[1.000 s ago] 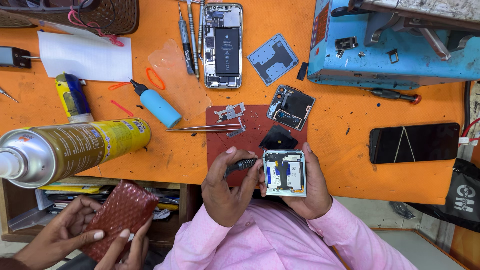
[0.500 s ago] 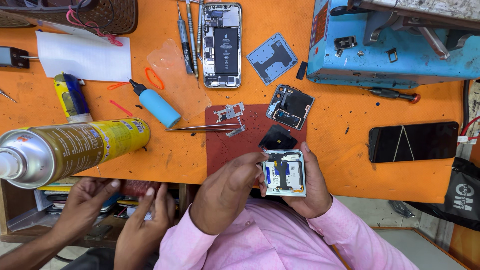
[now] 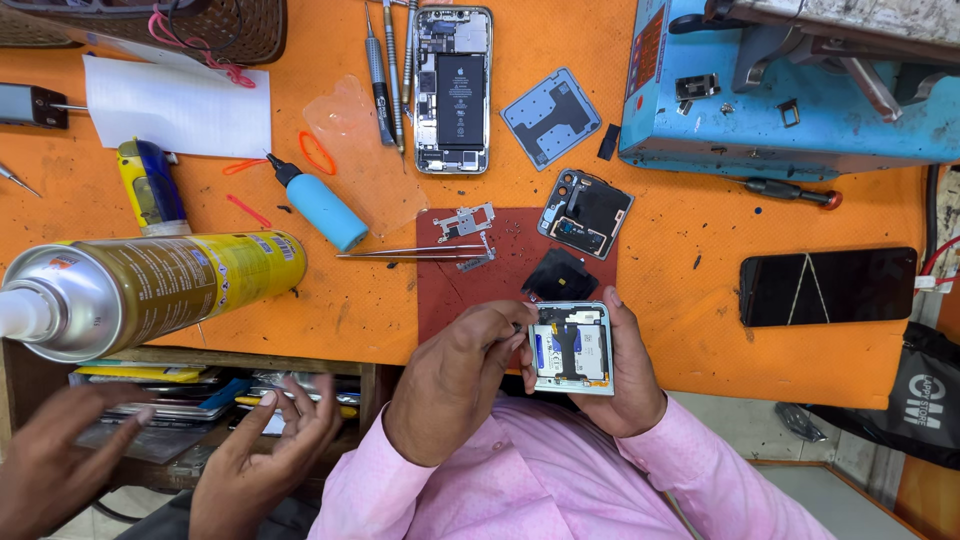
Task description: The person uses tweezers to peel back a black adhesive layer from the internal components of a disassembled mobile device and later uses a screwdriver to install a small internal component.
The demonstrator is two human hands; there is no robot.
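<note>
Low in the frame's centre, the right hand [image 3: 622, 375] cups a small opened phone half [image 3: 571, 347], its inner parts facing up. The left hand [image 3: 452, 385], fingers curled narrow, touches the device's left edge; whether it pinches a tool cannot be told. Just above lies a red mat [image 3: 470, 285] on the orange worktop [image 3: 350, 310], with tweezers [image 3: 410, 253] across it.

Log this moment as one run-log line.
left hand: fingertips at the opened phone half's left edge | right hand: grip around phone half | on red mat: tweezers | second person's hands lower left
</note>
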